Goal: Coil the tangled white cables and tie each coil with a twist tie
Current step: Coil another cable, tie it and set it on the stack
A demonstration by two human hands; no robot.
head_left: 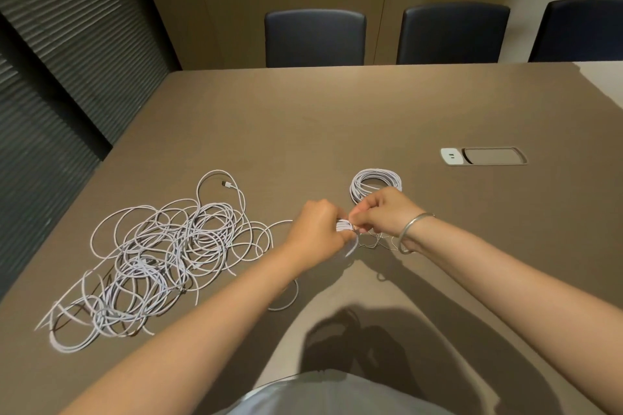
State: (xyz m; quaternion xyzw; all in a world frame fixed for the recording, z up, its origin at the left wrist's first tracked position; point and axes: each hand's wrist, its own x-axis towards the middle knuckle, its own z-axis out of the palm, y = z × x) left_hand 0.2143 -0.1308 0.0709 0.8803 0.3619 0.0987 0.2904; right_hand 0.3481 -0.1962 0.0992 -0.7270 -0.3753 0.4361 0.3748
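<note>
A big tangle of white cables [158, 256] sprawls over the left part of the brown table [303, 131]. My left hand [317, 229] grips a small bundle of white cable [344, 225] at the table's middle. My right hand [384, 210] meets it from the right, its fingertips pinching at the bundle, where I cannot make out a tie. A few thin twist ties [376, 242] lie on the table under my right wrist. A finished white coil [376, 183] rests just behind my right hand. Part of the held cable is hidden by my left hand.
A cable hatch with a white socket [483, 156] is set into the table at the right. Three dark chairs [315, 38] stand along the far edge. A slatted dark wall runs down the left side. A silver bangle [413, 232] circles my right wrist.
</note>
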